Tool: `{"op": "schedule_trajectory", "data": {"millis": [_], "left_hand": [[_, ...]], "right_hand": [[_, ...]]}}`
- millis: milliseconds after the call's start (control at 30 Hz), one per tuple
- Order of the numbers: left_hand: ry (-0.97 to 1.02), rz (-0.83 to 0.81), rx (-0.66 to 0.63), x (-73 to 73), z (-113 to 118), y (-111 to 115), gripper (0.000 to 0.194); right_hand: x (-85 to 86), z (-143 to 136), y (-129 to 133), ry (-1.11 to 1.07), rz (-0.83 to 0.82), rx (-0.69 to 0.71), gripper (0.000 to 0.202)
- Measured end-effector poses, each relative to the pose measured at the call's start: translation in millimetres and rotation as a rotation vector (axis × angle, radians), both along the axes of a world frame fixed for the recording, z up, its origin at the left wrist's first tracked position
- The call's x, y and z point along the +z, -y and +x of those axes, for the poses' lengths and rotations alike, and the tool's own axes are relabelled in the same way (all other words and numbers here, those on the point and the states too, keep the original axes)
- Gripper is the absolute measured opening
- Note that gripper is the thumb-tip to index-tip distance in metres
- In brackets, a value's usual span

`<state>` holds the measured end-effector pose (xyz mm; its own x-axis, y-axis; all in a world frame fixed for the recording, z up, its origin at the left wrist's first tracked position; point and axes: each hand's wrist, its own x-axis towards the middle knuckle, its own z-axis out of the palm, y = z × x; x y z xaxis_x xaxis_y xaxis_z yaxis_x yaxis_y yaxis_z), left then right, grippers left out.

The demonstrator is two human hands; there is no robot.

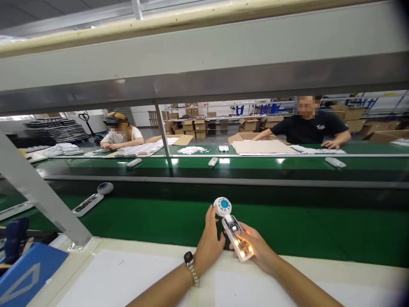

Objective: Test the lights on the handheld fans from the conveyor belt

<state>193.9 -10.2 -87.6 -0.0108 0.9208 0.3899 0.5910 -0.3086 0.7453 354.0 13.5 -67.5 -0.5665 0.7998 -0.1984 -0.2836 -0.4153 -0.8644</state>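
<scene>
My right hand point(257, 247) grips a white handheld device point(228, 220) by its handle, with the thumb over the open front. A round head with a blue centre tops this device. Bare electronics show inside the handle, and several small lamps glow orange and white there. At the left side of the round head is my left hand point(209, 241), its fingers stretched upward and its thumb apart; the fingertips appear to touch the head's edge. A wristwatch point(189, 258) is on the left wrist. Both hands are over the near edge of the green conveyor belt point(153, 224).
A similar device point(89, 204) lies on the belt at left. White housings point(213, 162) lie on the far belt. Two people sit across, near white parts point(192, 149) and cardboard point(263, 147). A slanted post point(41, 183) and a blue folder point(32, 273) are at left; a beam point(204, 72) crosses above.
</scene>
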Motion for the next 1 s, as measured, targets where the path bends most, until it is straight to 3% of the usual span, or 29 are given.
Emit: {"op": "schedule_trajectory", "data": {"millis": [800, 1000], "left_hand": [[0.004, -0.034, -0.007, 7.1, -0.3, 4.1, 0.076], [0.034, -0.045, 0.000, 5.9, -2.3, 1.1, 0.072]], "right_hand": [[-4.2, 1.1, 0.3, 0.016, 0.142, 0.151, 0.049], [-9.1, 6.4, -1.3, 0.036, 0.169, 0.266, 0.053]]}}
